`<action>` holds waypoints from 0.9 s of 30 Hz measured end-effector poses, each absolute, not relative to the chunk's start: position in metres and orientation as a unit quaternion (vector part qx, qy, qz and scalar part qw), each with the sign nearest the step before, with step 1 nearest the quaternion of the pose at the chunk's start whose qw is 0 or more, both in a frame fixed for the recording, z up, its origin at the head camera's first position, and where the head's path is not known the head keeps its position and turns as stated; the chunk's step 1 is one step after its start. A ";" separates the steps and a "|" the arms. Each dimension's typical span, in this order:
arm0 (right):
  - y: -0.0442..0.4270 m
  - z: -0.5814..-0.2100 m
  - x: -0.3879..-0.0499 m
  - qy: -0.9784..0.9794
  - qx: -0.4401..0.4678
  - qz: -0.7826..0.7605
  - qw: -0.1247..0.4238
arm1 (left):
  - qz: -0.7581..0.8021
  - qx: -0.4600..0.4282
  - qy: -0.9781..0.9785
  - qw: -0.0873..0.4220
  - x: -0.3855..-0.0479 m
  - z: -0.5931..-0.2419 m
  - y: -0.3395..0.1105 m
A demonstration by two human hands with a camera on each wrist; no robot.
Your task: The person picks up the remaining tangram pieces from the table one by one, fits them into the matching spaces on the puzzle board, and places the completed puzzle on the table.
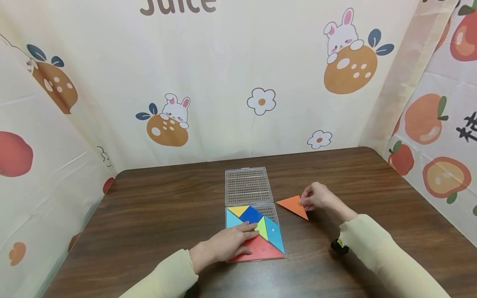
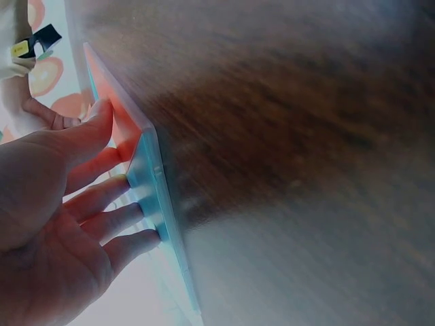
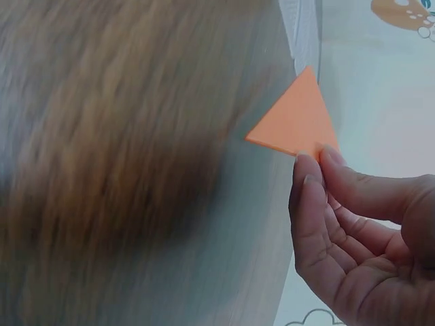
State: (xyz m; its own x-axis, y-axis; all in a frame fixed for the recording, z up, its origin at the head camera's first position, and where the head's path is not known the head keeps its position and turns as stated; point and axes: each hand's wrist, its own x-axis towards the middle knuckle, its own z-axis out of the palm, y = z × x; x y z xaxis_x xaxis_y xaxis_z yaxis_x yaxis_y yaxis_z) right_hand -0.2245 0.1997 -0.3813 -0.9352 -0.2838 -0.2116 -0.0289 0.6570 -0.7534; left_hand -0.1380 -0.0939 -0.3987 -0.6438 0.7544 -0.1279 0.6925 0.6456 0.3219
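Note:
An orange triangle tangram piece is pinched between the thumb and fingers of my right hand, to the right of the case and apart from it. In the right wrist view the orange triangle points away from the fingertips. My left hand rests with spread fingers on the pieces in the lower half of a clear plastic case. Around it lie a red triangle, a blue square, a yellow piece, a yellow-green triangle, a blue parallelogram and a light-blue triangle, partly covered.
The case's gridded lid lies open flat behind the tray. At the tray's upper right a patch of bare grid shows. Brown wooden table surrounds the case, and a printed curtain hangs along its back edge.

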 end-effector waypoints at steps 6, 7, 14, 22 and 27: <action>0.191 -0.383 -0.222 0.885 -0.092 -0.424 0.170 | 0.129 0.399 0.898 0.132 -0.138 -0.398 -0.094; 0.190 -0.383 -0.221 0.883 -0.094 -0.426 0.172 | 0.130 0.399 0.898 0.132 -0.138 -0.398 -0.094; 0.176 -0.384 -0.221 0.876 -0.091 -0.438 0.178 | 0.131 0.397 0.899 0.130 -0.137 -0.396 -0.093; 0.159 -0.385 -0.221 0.878 -0.089 -0.436 0.177 | 0.141 0.395 0.898 0.135 -0.137 -0.399 -0.094; 0.150 -0.386 -0.222 0.874 -0.072 -0.444 0.181 | 0.142 0.407 0.893 0.125 -0.138 -0.399 -0.095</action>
